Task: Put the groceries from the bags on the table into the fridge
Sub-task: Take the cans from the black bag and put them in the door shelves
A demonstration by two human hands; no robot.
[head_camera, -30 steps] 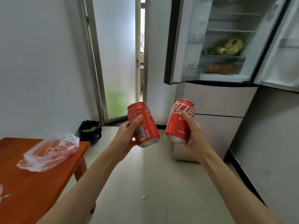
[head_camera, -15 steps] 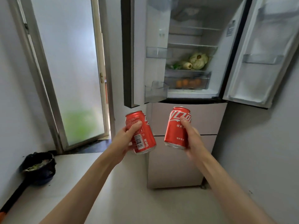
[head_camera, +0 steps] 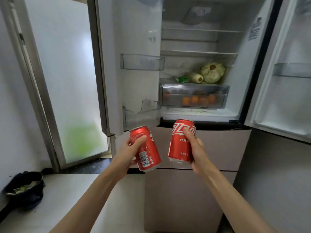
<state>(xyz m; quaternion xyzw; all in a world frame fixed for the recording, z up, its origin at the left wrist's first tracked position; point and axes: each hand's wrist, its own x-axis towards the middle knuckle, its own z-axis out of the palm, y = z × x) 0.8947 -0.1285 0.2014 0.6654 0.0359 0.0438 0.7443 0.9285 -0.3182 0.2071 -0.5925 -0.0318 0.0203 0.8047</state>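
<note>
Red cola cans fill the head view's centre: the left hand (head_camera: 129, 151) grips the tilted left can (head_camera: 146, 148), the right hand (head_camera: 195, 147) grips the upright right can (head_camera: 180, 140). Both are below the open fridge (head_camera: 198, 39), not yet inside. Vegetables (head_camera: 212, 72) already sit on a shelf there, so shelving these cans remains.

Two bare forearms, no sleeves in view, left hand (head_camera: 129, 153) and right hand (head_camera: 196, 151) bare, short plain nails, slender wrists, nothing worn
</note>
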